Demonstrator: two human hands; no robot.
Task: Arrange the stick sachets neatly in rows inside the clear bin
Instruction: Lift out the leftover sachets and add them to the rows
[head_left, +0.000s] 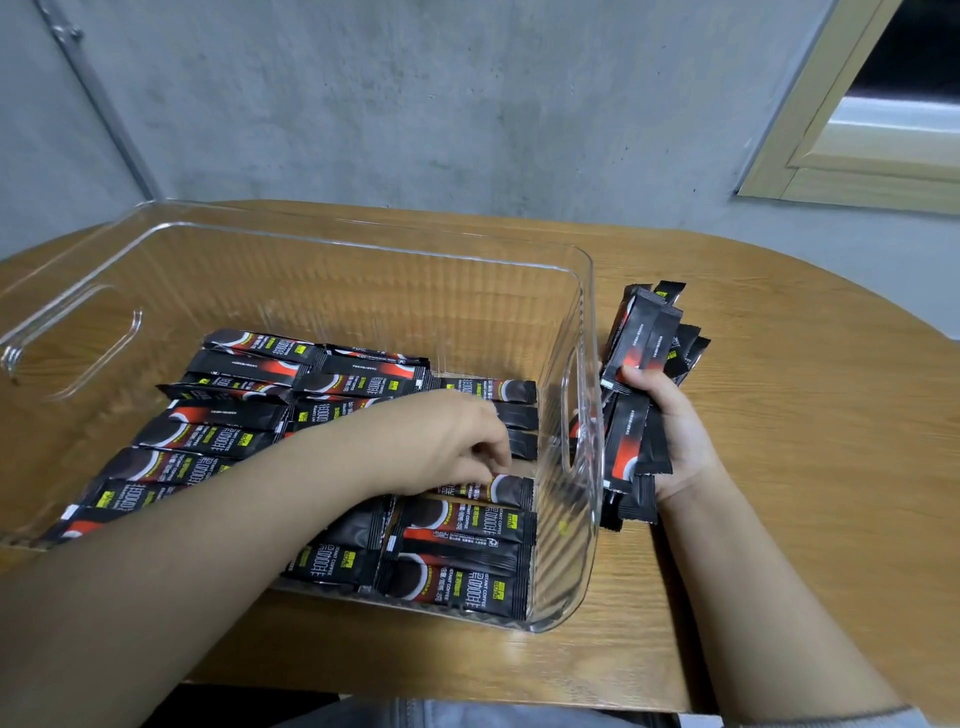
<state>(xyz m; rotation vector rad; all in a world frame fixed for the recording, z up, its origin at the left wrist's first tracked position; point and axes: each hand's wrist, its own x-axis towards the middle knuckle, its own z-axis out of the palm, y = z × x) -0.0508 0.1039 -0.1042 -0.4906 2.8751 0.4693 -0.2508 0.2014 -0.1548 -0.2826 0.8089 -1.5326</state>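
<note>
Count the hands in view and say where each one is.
2. The left hand reaches inside the clear bin, fingers on a sachet. The right hand grips a bundle of sachets outside the bin's right wall.

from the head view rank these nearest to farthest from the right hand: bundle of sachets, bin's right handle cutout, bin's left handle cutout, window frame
From the right hand:
1. bundle of sachets, gripped in that hand, outside the bin's right wall.
2. right handle cutout, just left of the hand.
3. window frame, up on the wall at far right.
4. left handle cutout, on the bin's opposite end.
</note>
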